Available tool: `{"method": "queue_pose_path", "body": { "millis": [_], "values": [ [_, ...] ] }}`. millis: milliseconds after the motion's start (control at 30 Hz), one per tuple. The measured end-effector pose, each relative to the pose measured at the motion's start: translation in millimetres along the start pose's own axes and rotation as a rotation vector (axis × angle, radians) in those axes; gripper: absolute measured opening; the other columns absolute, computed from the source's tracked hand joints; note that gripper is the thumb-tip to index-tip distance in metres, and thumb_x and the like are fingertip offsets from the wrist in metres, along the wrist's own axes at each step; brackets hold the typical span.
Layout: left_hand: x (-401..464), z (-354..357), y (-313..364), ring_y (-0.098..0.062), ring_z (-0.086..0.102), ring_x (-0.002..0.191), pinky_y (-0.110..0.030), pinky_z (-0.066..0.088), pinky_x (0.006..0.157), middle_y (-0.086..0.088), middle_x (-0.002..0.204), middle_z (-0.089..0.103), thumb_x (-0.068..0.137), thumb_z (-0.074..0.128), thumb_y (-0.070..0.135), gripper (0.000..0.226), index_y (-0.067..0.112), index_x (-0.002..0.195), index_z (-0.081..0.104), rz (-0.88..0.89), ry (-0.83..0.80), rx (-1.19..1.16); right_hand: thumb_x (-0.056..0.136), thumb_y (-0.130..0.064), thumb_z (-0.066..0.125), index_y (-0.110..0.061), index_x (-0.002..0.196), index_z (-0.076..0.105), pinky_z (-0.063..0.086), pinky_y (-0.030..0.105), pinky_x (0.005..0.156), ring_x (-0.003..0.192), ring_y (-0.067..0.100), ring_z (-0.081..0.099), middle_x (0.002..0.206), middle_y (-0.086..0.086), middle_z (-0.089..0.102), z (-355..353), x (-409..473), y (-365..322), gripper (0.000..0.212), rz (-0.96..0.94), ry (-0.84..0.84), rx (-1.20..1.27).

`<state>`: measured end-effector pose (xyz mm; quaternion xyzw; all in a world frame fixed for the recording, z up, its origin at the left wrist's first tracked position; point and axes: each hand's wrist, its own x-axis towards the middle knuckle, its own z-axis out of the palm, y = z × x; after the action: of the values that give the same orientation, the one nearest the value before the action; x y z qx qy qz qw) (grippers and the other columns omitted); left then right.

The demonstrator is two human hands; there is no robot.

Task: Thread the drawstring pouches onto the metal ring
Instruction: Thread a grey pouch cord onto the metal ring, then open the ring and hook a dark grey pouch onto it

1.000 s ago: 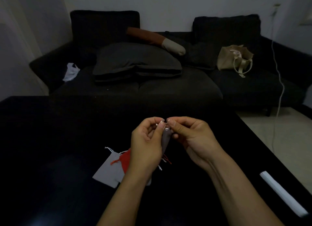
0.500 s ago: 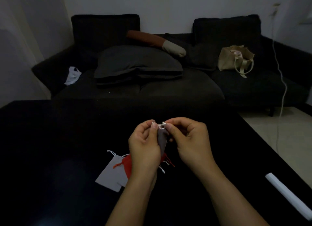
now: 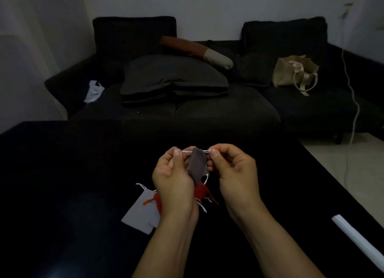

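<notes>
A small grey drawstring pouch [image 3: 197, 165] hangs between my hands above the black table [image 3: 72, 173]. My left hand [image 3: 173, 180] pinches the left end of its white drawstring [image 3: 188, 151], and my right hand [image 3: 233, 171] pinches the right end, so the cord is stretched level. Below my hands a red pouch [image 3: 200, 191] with red strings and a white pouch [image 3: 143, 212] lie on the table, partly hidden by my left wrist. I cannot make out the metal ring.
A white bar-shaped object [image 3: 357, 236] lies near the table's right edge. Behind the table stands a dark sofa [image 3: 228, 109] with grey pillows [image 3: 172, 78], a beige tote bag [image 3: 295, 72] and a white rag [image 3: 94, 90]. A white cable [image 3: 353, 94] hangs at the right.
My hands have drawn apart, pulling the grey pouch's white drawstring out sideways. The pouch, earlier pinched between close fingertips, now hangs in the open.
</notes>
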<state>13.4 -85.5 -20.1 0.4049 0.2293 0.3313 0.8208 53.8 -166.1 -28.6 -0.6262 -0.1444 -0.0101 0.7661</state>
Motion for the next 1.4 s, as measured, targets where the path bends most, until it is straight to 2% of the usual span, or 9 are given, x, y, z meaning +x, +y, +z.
{"method": "queue_pose_path", "body": {
  "millis": [200,367,567,767,867,933,1067,1200,1400],
  "values": [
    [8.1,-4.3,2.0,-0.012,0.073,0.079,-0.027,0.058,0.065,-0.003,0.088,0.074,0.101,0.050,0.016,0.010,0.018,0.104,0.060,0.023,-0.034,0.072,0.096,-0.006,0.057,-0.014,0.089,0.069,0.055,0.023,0.069,0.077,0.011,0.068,0.083,0.004,0.073,-5.4,8.2,-0.4,0.016,0.013,-0.076,-0.030],
    [8.4,-2.9,-12.2,-0.022,0.074,0.094,-0.039,0.058,0.084,-0.006,0.100,0.077,0.102,0.048,0.014,0.010,0.013,0.110,0.053,0.066,-0.261,0.194,0.097,-0.033,0.054,-0.016,0.113,0.066,0.056,0.038,0.081,0.097,0.023,0.071,0.110,0.009,0.073,-31.6,15.7,-0.7,0.027,0.348,-0.350,0.030],
    [22.7,-8.9,-16.8,-0.016,0.073,0.095,-0.029,0.057,0.076,-0.003,0.103,0.076,0.098,0.055,0.014,0.009,0.016,0.106,0.058,0.059,-0.342,0.321,0.086,-0.007,0.070,0.000,0.101,0.072,0.057,0.022,0.066,0.079,0.019,0.071,0.094,0.017,0.075,-44.5,20.0,-0.2,0.017,0.294,-0.355,-0.135],
    [44.9,-48.3,-27.4,-0.019,0.042,0.132,-0.036,0.040,0.105,0.005,0.143,0.045,0.070,0.081,0.048,0.081,0.029,0.139,0.043,0.305,-0.456,1.459,0.076,-0.021,0.082,-0.013,0.076,0.074,0.051,0.026,0.062,0.068,0.012,0.065,0.073,0.003,0.072,-77.5,43.9,25.9,0.012,0.246,-0.122,-0.758],
    [43.4,-59.4,-39.8,-0.034,0.005,0.148,-0.055,0.024,0.115,0.007,0.163,0.004,0.067,0.077,0.059,0.098,0.043,0.147,0.024,0.131,-0.676,1.878,0.070,-0.026,0.084,-0.016,0.074,0.070,0.054,0.028,0.067,0.078,0.019,0.068,0.081,0.004,0.071,-84.0,46.4,48.0,0.018,0.383,-0.096,-1.109],
    [43.5,-61.9,-44.9,-0.036,-0.004,0.148,-0.060,0.021,0.115,0.010,0.163,-0.001,0.073,0.077,0.051,0.093,0.047,0.147,0.021,0.041,-0.725,1.997,0.068,-0.032,0.082,-0.017,0.091,0.070,0.056,0.033,0.077,0.093,0.025,0.066,0.100,0.007,0.071,-79.1,42.1,57.2,0.030,0.394,-0.119,-1.285],
    [50.0,-65.5,-44.0,-0.038,0.004,0.147,-0.058,0.025,0.114,0.010,0.160,0.012,0.079,0.076,0.033,0.086,0.045,0.147,0.025,0.065,-0.724,2.048,0.086,-0.045,0.067,-0.027,0.140,0.046,0.040,0.039,0.107,0.134,0.030,0.038,0.143,0.010,0.045,-51.0,33.6,69.0,0.062,0.007,-0.334,-1.317],
    [58.1,-71.6,-46.6,-0.039,0.003,0.147,-0.054,0.019,0.118,0.009,0.161,0.012,0.081,0.074,0.026,0.085,0.042,0.148,0.025,0.062,-0.761,2.049,0.096,-0.046,0.051,-0.030,0.147,0.038,0.022,0.039,0.116,0.142,0.034,0.027,0.152,0.019,0.035,-22.3,29.7,96.4,0.055,0.033,-0.589,-1.273],
    [69.0,-83.7,-48.7,-0.037,0.005,0.149,-0.055,0.018,0.118,0.010,0.162,0.012,0.078,0.077,0.027,0.089,0.037,0.150,0.026,0.081,-0.763,2.036,0.099,-0.046,0.041,-0.015,0.150,0.034,0.004,0.046,0.121,0.148,0.027,0.019,0.159,0.007,0.029,-12.1,37.6,116.0,0.060,0.075,-0.519,-1.336]
  ]
}}
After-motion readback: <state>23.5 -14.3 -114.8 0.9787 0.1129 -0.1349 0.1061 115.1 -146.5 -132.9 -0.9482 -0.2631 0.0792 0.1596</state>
